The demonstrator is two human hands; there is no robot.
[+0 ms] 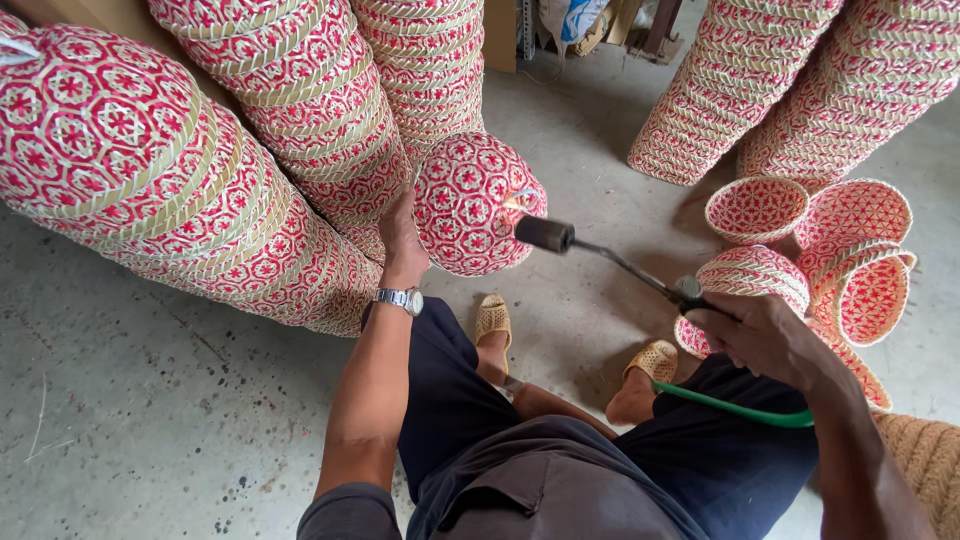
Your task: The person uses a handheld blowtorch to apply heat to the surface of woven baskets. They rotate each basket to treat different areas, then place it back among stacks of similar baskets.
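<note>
Seated person passing a gas torch over a red-and-white woven basket.

The left hand [400, 240] is closed on the rim of the woven basket [470, 205], holding it up off the concrete floor [150, 400] with its patterned bottom facing the torch [600, 255]. The right hand [765, 340] is wrapped around the torch handle, a green hose [735, 408] trailing from it. To do this well, I judge the nozzle should stay just off the weave and keep moving (lingering would likely scorch the straw), while the left hand turns the basket and keeps its fingers behind the rim. The basket sits between the two hands, ahead of the knees, the nozzle almost touching its right side. Tall basket stacks [200, 190] lean on the left; loose baskets [850, 240] lie on the right.
</note>
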